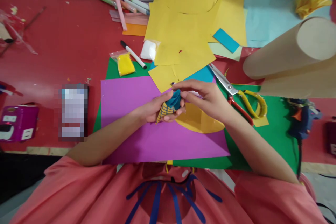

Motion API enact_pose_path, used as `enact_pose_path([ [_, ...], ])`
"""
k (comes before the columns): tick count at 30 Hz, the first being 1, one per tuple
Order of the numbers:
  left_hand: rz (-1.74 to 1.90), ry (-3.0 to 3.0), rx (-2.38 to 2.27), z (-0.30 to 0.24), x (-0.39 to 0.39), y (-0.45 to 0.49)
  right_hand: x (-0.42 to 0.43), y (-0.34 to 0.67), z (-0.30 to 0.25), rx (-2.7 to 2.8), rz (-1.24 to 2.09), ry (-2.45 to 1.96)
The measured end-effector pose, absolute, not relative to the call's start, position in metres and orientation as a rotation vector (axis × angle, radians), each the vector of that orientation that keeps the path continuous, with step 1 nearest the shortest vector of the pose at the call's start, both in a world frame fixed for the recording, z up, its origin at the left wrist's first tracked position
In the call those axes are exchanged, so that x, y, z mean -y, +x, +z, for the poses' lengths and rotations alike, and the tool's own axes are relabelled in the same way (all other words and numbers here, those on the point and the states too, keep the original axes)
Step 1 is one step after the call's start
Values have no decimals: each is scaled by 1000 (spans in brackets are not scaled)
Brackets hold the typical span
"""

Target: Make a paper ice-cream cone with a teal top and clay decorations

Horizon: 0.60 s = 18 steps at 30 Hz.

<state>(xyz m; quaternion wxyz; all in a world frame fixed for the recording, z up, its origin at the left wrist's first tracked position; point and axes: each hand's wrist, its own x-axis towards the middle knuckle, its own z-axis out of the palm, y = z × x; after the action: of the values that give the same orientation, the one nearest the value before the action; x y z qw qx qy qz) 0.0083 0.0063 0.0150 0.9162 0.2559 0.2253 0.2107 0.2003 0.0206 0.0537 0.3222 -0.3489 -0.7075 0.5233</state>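
My left hand (153, 106) is closed around a small craft ice cream cone (165, 110), yellow with dark crossing lines and a blue swirled top. The cone's point tilts down to the left. My right hand (207, 98) bends over the blue top from the right, its thumb and fingers pressed against it. A tiny dark bit shows at the right index fingertip, too small to name. Below both hands lies a purple sheet (126, 140). A yellow-orange rounded piece of paper (207, 120) is partly under my right hand.
Scissors (231, 91) with yellow-wrapped and red handles lie to the right, near a blue glue gun (301, 122) and a large cardboard tube (286, 49). Yellow sheets (183, 24), a marker (133, 55), bagged yellow clay (125, 64) and a phone (73, 112) surround the work area.
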Motion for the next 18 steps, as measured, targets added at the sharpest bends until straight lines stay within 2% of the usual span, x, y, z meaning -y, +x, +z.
enact_pose_path([
  [9, 354, 500, -402, 15, -5, 6, -19, 193, 46, 1558, 1616, -865],
  [18, 466, 637, -578, 17, -7, 14, -17, 190, 44, 1794, 1333, -904],
])
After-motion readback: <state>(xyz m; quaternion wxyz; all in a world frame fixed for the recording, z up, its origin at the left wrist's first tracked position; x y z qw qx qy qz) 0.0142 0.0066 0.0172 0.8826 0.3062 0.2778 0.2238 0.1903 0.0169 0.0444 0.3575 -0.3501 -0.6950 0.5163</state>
